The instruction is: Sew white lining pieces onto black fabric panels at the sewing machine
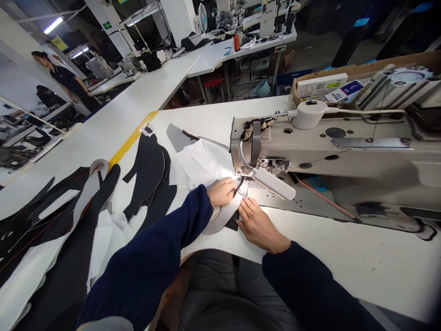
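Observation:
A curved light grey fabric piece lies under the head of a sewing machine, with a dark strip along it near the lit needle area. My left hand is closed on this fabric just left of the needle, its fingers curled and the fingertips partly hidden. Lower right of it, my right hand rests with fingers stretched out at the fabric's right edge, thumb apart. A black piece shows beneath the grey one. White fabric sheets spread behind my left hand.
Dark cut pieces and a heap of black and grey panels cover the table's left. A yellow tape strip crosses the tabletop. A white lamp arm juts out above my right hand. A cardboard box stands behind the machine.

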A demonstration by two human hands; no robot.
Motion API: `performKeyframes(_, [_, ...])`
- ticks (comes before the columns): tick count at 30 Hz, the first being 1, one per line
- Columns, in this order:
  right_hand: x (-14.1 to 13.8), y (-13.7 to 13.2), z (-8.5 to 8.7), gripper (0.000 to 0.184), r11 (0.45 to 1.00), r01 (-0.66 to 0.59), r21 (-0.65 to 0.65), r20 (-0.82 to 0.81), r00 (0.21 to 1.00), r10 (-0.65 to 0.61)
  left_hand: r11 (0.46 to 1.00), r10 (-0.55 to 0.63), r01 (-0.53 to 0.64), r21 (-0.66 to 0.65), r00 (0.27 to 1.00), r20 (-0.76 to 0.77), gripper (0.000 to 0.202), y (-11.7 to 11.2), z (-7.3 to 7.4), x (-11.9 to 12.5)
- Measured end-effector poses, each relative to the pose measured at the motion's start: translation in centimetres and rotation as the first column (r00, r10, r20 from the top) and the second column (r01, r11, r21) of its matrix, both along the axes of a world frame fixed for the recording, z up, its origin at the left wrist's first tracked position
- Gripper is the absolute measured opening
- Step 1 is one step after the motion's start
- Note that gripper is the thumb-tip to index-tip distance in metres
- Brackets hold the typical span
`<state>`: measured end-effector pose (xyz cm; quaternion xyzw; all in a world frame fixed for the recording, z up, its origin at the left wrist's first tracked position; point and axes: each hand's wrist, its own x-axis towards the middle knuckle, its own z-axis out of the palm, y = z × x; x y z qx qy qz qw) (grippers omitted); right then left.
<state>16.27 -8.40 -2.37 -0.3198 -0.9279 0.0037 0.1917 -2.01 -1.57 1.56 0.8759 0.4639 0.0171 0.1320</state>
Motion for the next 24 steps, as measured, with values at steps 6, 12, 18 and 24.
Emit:
performKeyframes(6, [-0.2,-0.7,-0.2,0.045,1.0,-0.017,-0.002,-0.026,1.0,0.017,0.988,0.14,-0.139,-0.067,0.99,0.021,0.019,0.7,0.5,0.9])
performKeyframes(12, [-0.3,-0.6,-0.2,0.044,1.0,-0.007,0.018,-0.005,1.0,0.008,0.984,0.179,-0.179,-0.023,0.984,-0.022,0.014,0.5,0.1,1.7])
performKeyframes(18, [-0.6,-0.2,-0.4,0.045,1.0,0.009,0.025,0.02,1.0,-0.01,0.971,0.237,-0.237,0.013,0.97,-0.044,0.012,0.9,0.1,2.1])
performKeyframes(24, [-0.9,0.9,-0.1,0.042,0.999,0.033,0.025,0.012,0.999,-0.034,0.971,0.238,-0.237,0.023,0.97,-0.057,0.017,2.2,0.1,2.3])
